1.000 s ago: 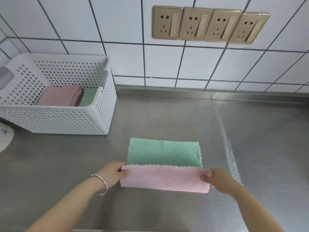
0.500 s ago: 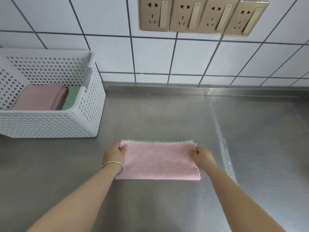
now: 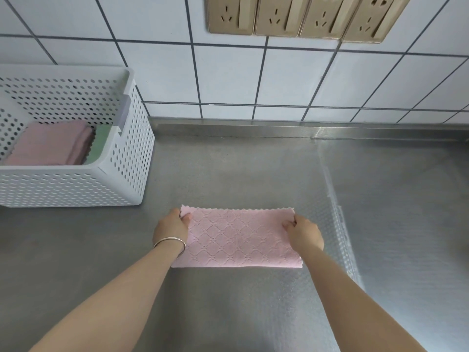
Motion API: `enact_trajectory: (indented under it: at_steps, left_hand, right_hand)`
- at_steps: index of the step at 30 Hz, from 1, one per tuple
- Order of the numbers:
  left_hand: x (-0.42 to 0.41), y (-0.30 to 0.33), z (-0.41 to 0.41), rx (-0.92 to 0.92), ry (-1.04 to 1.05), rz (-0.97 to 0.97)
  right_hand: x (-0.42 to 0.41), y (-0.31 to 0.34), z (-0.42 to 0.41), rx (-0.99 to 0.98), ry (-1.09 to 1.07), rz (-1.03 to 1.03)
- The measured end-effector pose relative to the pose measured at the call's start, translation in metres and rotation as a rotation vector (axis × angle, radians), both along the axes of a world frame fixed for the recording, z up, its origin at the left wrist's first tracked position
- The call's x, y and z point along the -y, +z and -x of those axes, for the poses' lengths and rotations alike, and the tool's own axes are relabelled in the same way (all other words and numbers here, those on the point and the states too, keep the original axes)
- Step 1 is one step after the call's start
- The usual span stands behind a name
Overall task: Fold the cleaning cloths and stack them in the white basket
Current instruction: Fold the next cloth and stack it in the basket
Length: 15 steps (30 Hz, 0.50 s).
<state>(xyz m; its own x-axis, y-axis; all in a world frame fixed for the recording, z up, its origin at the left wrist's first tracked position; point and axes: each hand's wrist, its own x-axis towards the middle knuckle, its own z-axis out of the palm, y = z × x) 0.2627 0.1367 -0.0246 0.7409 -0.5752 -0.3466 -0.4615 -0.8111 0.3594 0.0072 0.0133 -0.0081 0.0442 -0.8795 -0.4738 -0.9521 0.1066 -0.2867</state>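
Basket (image 3: 121, 184) was noted at ten o'clock, folded cloths (image 3: 50, 143) inside. Left hand (image 3: 170, 228) and right hand (image 3: 304, 233) were pinched on the pink cloth (image 3: 238, 240), centre counter (image 3: 228, 168). Green face, exposed a second earlier, was now covered: first fold judged complete.

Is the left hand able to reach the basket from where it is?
Probably yes. The left hand pinches the pink cloth, and only bare counter lies between it and the basket, whose top is open.
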Motion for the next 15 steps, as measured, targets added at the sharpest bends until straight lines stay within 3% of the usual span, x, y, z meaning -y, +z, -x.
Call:
enact_trajectory:
  at_steps: [4,7,11,15]
  left_hand:
    - [-0.001,0.007,0.002,0.065,0.063,-0.061]
    - [-0.006,0.006,0.013,0.173,0.141,0.104]
    - [-0.009,-0.001,0.047,0.345,-0.148,0.276]
    - [-0.01,-0.01,0.093,0.336,-0.639,0.162]
  right_hand:
    - [-0.005,-0.001,0.004,-0.012,-0.124,0.034]
    - [-0.011,-0.001,0.012,-0.023,-0.19,0.052]
    - [-0.024,0.0,0.027,-0.009,-0.284,0.073]
    - [-0.046,0.0,0.028,-0.002,-0.261,0.036]
